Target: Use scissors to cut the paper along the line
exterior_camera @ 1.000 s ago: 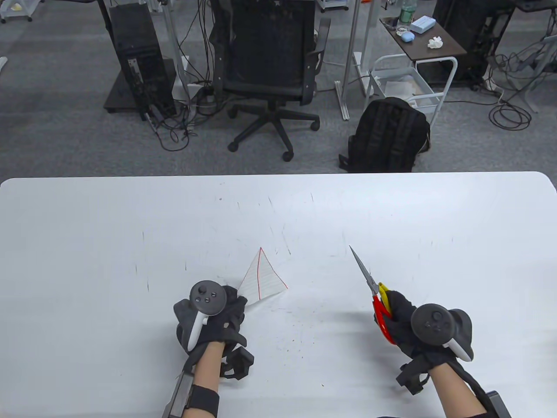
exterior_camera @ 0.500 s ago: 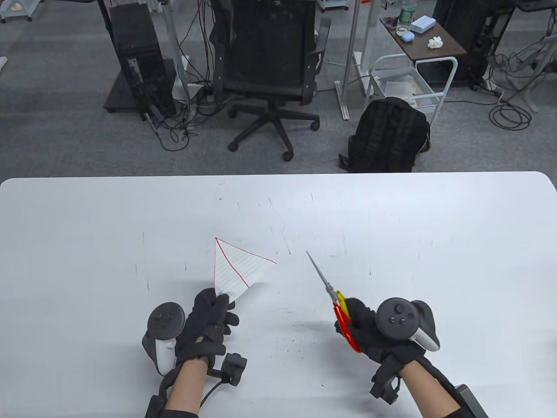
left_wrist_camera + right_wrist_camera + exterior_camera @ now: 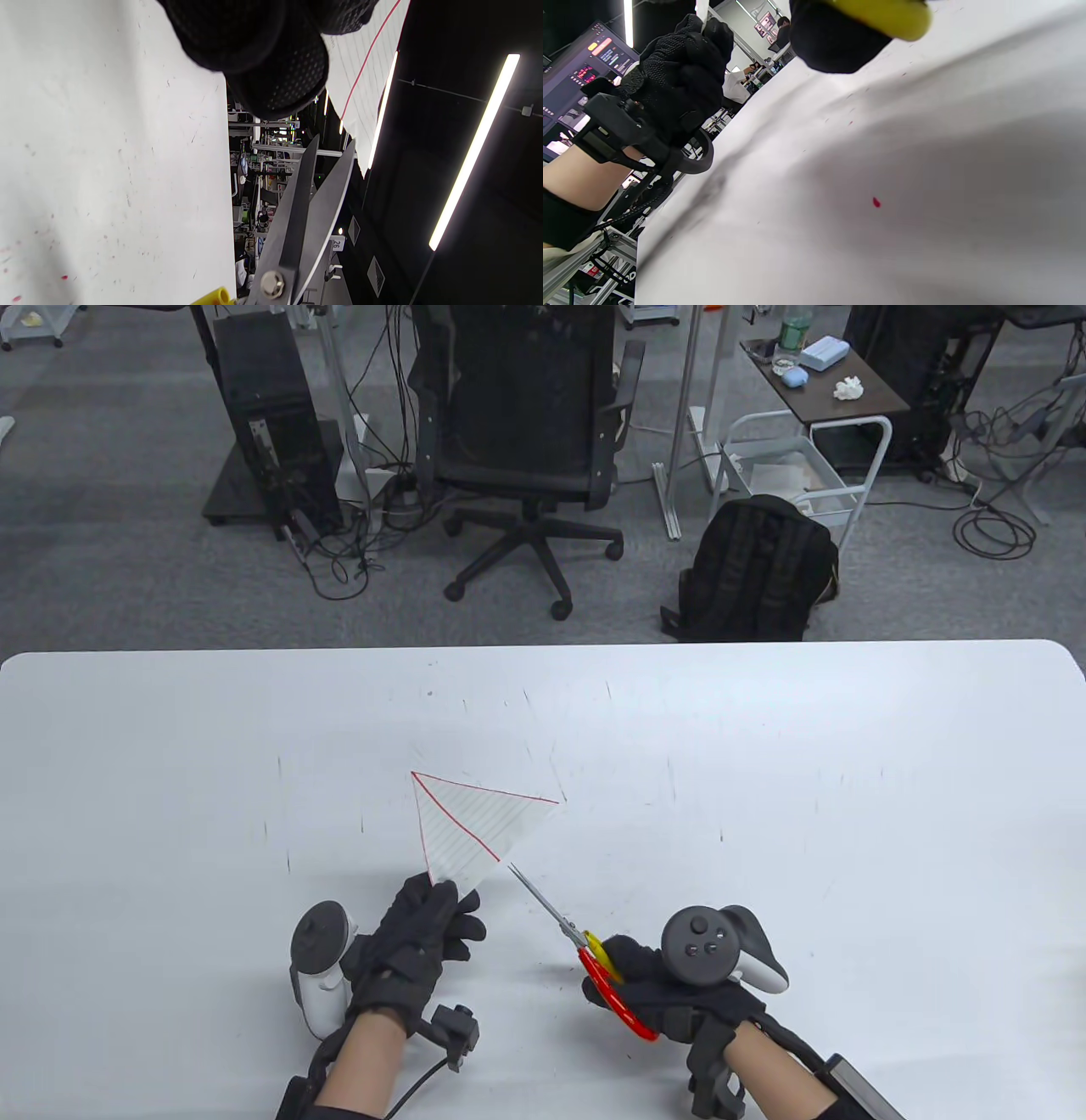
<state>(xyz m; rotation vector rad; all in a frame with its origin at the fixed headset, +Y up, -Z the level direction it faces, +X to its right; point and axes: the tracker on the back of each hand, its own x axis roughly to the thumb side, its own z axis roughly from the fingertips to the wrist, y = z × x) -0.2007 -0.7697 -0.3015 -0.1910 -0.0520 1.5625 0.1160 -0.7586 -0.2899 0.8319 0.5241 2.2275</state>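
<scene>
Seemingly, scissors [image 3: 556,918] tips touch paper [image 3: 471,823] edge.

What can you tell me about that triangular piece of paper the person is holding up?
The paper is a white, faintly ruled triangle with red lines along its edges and one red line running across it from the far corner. It looks thin and light. The left hand pinches its near corner and holds it above the table, tilted. The scissors, held in the right hand, point at its near edge with blades slightly parted; whether they touch it yet is unclear.
</scene>
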